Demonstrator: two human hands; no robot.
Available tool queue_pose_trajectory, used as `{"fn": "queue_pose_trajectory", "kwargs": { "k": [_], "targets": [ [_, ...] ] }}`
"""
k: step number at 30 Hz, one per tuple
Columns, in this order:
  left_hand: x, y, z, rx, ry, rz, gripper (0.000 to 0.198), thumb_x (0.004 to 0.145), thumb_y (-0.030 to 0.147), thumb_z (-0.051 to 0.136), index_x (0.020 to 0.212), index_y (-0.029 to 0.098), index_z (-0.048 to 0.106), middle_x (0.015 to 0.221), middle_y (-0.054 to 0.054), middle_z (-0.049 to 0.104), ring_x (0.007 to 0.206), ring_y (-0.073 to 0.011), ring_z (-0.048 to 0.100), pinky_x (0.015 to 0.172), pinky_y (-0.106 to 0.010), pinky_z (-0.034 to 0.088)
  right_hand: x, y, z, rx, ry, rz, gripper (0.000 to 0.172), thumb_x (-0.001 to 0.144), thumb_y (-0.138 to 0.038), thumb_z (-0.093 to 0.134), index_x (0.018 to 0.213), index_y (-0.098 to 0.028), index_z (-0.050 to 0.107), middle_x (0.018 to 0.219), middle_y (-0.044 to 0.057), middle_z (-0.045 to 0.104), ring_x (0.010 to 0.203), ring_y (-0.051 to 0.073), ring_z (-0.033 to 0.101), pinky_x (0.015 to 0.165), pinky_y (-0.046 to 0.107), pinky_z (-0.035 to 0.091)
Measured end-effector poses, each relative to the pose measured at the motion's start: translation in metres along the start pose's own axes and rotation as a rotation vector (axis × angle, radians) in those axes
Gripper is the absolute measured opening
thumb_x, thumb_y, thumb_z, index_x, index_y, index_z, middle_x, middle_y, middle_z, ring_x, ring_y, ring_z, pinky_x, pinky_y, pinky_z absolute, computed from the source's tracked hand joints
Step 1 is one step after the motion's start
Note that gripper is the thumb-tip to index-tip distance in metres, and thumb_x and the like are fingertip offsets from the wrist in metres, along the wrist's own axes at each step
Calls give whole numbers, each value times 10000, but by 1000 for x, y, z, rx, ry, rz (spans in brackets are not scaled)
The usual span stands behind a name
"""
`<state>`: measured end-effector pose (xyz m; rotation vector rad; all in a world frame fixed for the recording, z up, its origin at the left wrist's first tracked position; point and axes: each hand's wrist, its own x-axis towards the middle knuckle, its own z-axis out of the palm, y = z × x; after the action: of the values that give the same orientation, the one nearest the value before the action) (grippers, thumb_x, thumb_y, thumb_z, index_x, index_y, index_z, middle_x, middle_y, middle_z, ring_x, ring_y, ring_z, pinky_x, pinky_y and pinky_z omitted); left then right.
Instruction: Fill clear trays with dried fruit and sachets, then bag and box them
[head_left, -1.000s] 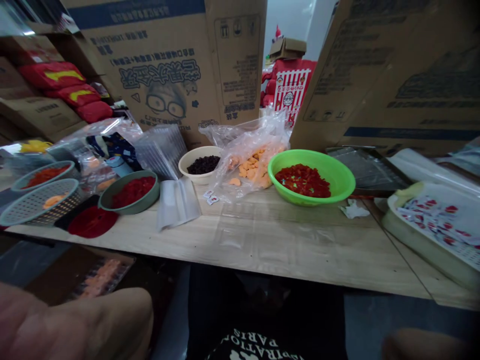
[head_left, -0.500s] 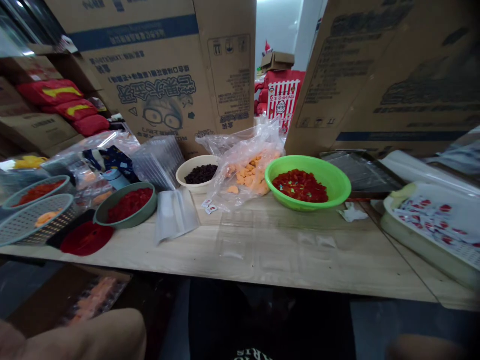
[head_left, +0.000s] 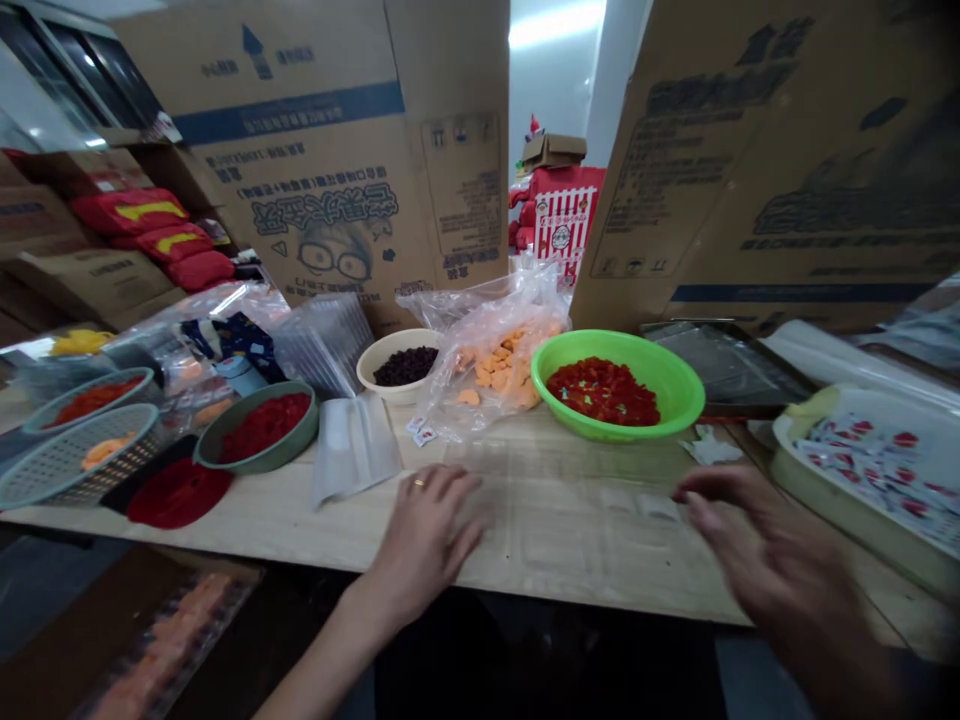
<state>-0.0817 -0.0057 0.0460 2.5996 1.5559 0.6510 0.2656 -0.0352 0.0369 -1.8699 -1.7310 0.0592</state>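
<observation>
My left hand [head_left: 427, 530] lies on the wooden table [head_left: 300, 520] with a ring on one finger, its fingers stretched toward a clear compartmented plastic tray [head_left: 570, 500] lying flat on the wood. My right hand [head_left: 765, 560] hovers at the tray's right end, fingers spread and blurred by motion, holding nothing. Behind the tray stand a green bowl [head_left: 675, 370] of red pieces, a clear bag of orange pieces [head_left: 495, 355] and a cream bowl of dark pieces [head_left: 401, 362].
At the left are a grey-green bowl of red pieces [head_left: 259, 430], mesh baskets [head_left: 67, 465], a red lid [head_left: 176, 492], a stack of clear trays [head_left: 326, 335] and flat clear bags [head_left: 352, 445]. A tray of small sachets [head_left: 870, 450] sits right. Big cardboard boxes [head_left: 337, 160] wall the back.
Both hands have come up from below the table edge onto the table at the clear tray. The camera has tilted slightly upward.
</observation>
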Motion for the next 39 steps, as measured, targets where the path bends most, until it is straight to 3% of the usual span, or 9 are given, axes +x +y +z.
{"fn": "queue_pose_trajectory", "kwargs": {
  "k": [4,7,16,25,28,31,33,36,39],
  "targets": [
    [-9,2,90,30,-379,68,800,825,564,689,1515,302,379,1625,-147,256,1487,-437,209,1150,-676,239,-8,13,82,-328,-273,32,487,968,-395,332,1336,-231,605,1376,155,567,1267,352,516,1007,550,421],
    [-19,6,118,6,-442,69,776,897,545,603,1560,330,263,1659,-109,140,1514,-415,95,1171,-660,211,-23,17,118,-520,-314,27,518,996,-418,306,1464,-284,486,1554,158,376,1396,409,354,1041,641,318],
    [-40,7,131,5,-289,30,691,934,394,602,1541,235,314,1640,-88,222,1524,-346,68,1158,-524,380,-24,6,134,-546,-311,-79,513,1018,-410,271,1484,-304,459,1575,164,345,1403,391,357,1065,649,266],
    [-39,16,120,-112,-307,-14,839,874,335,680,1565,171,232,1642,-167,169,1520,-364,105,1185,-530,333,-21,36,144,-400,-212,-95,560,971,-479,253,1402,-264,539,1491,157,459,1367,379,420,1039,652,326],
    [-23,-12,100,-126,-188,18,735,885,361,645,1531,220,322,1632,-153,232,1509,-343,214,1177,-548,324,-2,48,124,-203,-140,-119,565,934,-500,308,1330,-215,593,1420,171,535,1283,360,527,1003,579,435],
    [19,-73,78,-14,-100,-190,348,953,204,452,1261,179,611,1418,-148,560,1346,-252,499,1113,-413,414,22,47,89,-16,-61,-122,537,898,-507,398,1265,-191,632,1351,166,599,1187,347,605,943,492,512],
    [57,-118,70,148,-200,-435,307,950,169,417,1133,151,663,1235,-145,668,1182,-220,613,1035,-336,459,32,38,67,43,-49,-69,492,892,-488,429,1225,-206,655,1237,137,676,1089,319,659,889,443,540],
    [108,-165,77,168,-319,-432,268,871,248,577,1082,113,674,1111,-168,705,1035,-263,669,911,-326,508,36,28,51,86,-121,-13,422,892,-415,437,1155,-208,694,1082,99,741,962,262,702,838,374,551],
    [128,-181,94,183,-370,-381,249,864,186,536,1053,107,679,1107,-181,703,1014,-275,677,897,-330,498,33,46,48,15,-156,84,387,887,-295,415,1097,-190,721,1097,91,745,982,234,700,885,342,528]
  ]
}}
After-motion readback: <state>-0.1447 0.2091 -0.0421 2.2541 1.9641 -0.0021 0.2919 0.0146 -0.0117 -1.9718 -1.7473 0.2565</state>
